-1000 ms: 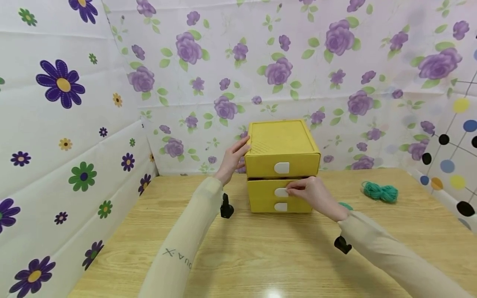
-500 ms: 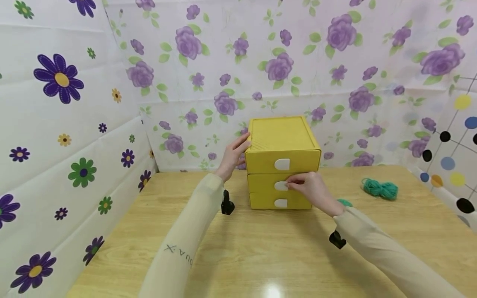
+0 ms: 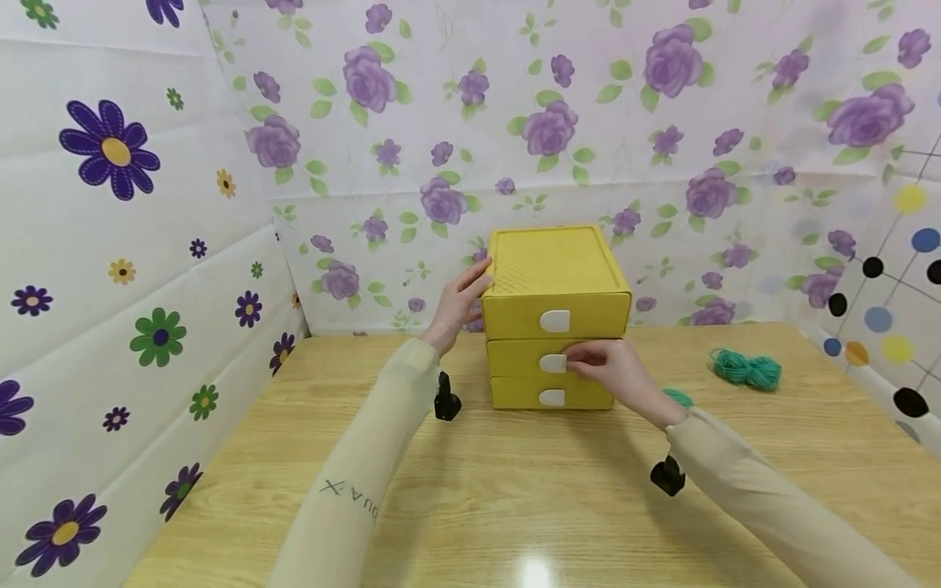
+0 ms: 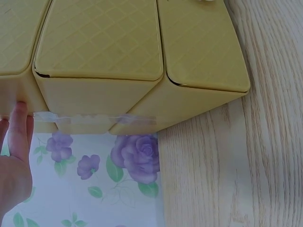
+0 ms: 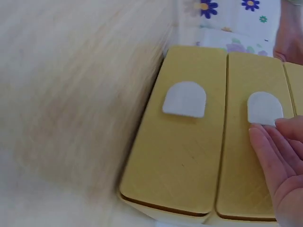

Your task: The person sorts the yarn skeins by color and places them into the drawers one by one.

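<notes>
A yellow box of three stacked drawers (image 3: 555, 260) stands on the wooden table against the back cloth. My left hand (image 3: 456, 309) rests on the box's upper left side with straight fingers; part of that hand (image 4: 16, 161) shows at the left of the left wrist view. My right hand (image 3: 616, 371) pinches the edge of the white pull tab (image 3: 553, 363) on the middle drawer, thumb on one side and fingers on the other. All three drawer fronts stand nearly flush. The lowest drawer's white tab (image 5: 184, 99) is untouched.
A teal yarn skein (image 3: 746, 370) lies on the table (image 3: 470, 490) to the right of the box. Another bit of teal (image 3: 678, 398) shows partly behind my right wrist. Flowered cloth (image 3: 397, 163) hangs behind and at the left; dotted cloth is at the right.
The middle drawer, pulled slightly out with a dark gap above it a second ago, has gone back into the box with my right hand at its tab. My left hand stays at the side.
</notes>
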`<state>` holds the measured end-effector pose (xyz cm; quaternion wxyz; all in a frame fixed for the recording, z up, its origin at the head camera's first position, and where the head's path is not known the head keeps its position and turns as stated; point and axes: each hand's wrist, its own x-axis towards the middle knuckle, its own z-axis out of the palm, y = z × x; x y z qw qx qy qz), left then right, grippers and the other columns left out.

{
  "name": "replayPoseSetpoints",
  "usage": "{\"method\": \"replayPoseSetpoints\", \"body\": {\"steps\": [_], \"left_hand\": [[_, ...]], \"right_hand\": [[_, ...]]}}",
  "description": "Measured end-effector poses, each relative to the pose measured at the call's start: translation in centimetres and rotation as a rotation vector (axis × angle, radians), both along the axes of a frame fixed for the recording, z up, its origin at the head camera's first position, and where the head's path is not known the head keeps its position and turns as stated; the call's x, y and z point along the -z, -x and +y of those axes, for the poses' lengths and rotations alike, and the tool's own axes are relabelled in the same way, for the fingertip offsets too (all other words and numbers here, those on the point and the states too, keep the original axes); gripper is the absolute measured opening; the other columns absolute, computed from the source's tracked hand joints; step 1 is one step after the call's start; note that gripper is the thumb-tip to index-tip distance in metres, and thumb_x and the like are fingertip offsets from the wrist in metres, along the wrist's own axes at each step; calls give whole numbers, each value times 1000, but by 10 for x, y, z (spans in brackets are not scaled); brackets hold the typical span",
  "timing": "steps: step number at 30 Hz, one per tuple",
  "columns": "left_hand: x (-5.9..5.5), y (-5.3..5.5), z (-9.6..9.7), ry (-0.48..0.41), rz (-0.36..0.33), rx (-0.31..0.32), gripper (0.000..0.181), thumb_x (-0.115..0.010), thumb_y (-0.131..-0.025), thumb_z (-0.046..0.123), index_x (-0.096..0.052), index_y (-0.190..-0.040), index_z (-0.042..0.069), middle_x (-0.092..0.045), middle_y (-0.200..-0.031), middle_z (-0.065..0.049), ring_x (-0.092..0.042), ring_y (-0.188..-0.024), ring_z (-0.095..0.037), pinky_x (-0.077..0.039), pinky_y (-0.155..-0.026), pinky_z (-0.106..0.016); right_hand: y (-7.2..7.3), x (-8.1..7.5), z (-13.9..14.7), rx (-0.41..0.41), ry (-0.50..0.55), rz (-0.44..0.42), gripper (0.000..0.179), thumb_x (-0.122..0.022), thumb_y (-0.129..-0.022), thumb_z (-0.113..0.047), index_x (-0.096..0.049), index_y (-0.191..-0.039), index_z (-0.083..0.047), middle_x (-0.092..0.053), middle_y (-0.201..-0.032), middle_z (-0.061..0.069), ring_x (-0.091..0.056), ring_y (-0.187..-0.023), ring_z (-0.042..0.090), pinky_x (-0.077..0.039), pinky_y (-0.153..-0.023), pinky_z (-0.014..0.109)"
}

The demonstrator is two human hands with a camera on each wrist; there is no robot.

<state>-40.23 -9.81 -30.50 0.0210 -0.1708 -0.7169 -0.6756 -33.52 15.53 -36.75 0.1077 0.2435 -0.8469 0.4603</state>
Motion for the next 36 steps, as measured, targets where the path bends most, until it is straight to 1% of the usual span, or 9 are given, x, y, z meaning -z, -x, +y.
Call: {"method": "replayPoseSetpoints", "body": {"steps": [3, 6, 8, 13, 15, 21, 24, 32, 36], "left_hand": [[0, 1, 0, 4, 3, -4, 47, -53, -92, 33, -43, -137, 24, -33, -140, 5, -43, -115, -17, -41, -85, -42], [0, 1, 1, 9, 9, 0, 47, -52, -92, 33, -43, -137, 24, -34, -140, 5, -43, -115, -17, -41, -85, -43], [1, 0, 1, 11, 7, 2, 47, -52, -92, 33, -43, -137, 24, -33, -140, 5, -43, -115, -17, -41, -85, -42], [1, 1, 1, 8, 4, 0, 47, -53, -92, 33, -43, -137, 24, -34, -139, 5, -44, -115, -17, -42, -85, -42], [1, 1, 1, 7, 6, 1, 48, -53, -92, 34, -43, -137, 24, -34, -139, 5, -43, -115, -17, -41, -86, -42], [1, 1, 1, -1, 6, 5, 48, -53, -91, 34, -43, -137, 24, -34, -140, 5, -43, -116, -17, -40, -87, -42], [0, 1, 1, -3, 3, 7, 49, -53, -91, 34, -42, -138, 24, -34, -140, 5, -43, -115, -17, -41, -86, -42], [0, 1, 0, -8, 4, 8, 49, -54, -91, 35, -42, -138, 23, -35, -139, 5, -44, -114, -17, -42, -85, -42], [0, 1, 0, -4, 1, 9, 50, -54, -91, 36, -42, -138, 24, -35, -139, 6, -44, -115, -17, -42, -85, -42]], "right_hand": [[-3, 6, 3, -27, 41, -89, 22, -65, -84, -7, -67, -104, 0, -66, -93, 8, -62, -84, 19, -50, -69, 28], [-7, 11, 5, -41, 64, -117, 25, -65, -84, -8, -65, -106, 3, -66, -94, 10, -62, -85, 20, -49, -70, 27], [-16, 7, 2, -38, 72, -130, 25, -65, -84, -6, -64, -106, 6, -65, -95, 14, -62, -86, 24, -49, -70, 28], [-15, 15, 2, -4, 68, -167, 23, -66, -84, -8, -66, -103, 4, -65, -95, 13, -61, -86, 23, -49, -70, 29], [-7, 27, 5, 13, 62, -163, 23, -68, -82, -11, -68, -102, 1, -66, -93, 9, -62, -84, 19, -49, -69, 28], [-7, 39, 4, 49, 50, -170, 22, -68, -82, -9, -68, -101, 3, -66, -91, 10, -62, -83, 20, -49, -67, 27], [-7, 43, 3, 68, 57, -193, 22, -69, -81, -10, -69, -100, 1, -66, -91, 9, -61, -83, 19, -48, -67, 26], [-6, 51, 0, 92, 42, -177, 19, -70, -80, -10, -71, -96, 1, -67, -88, 9, -61, -79, 18, -48, -64, 26], [-5, 54, -2, 87, 48, -167, 18, -70, -80, -8, -70, -94, 2, -67, -87, 10, -61, -78, 19, -48, -62, 25]]}}
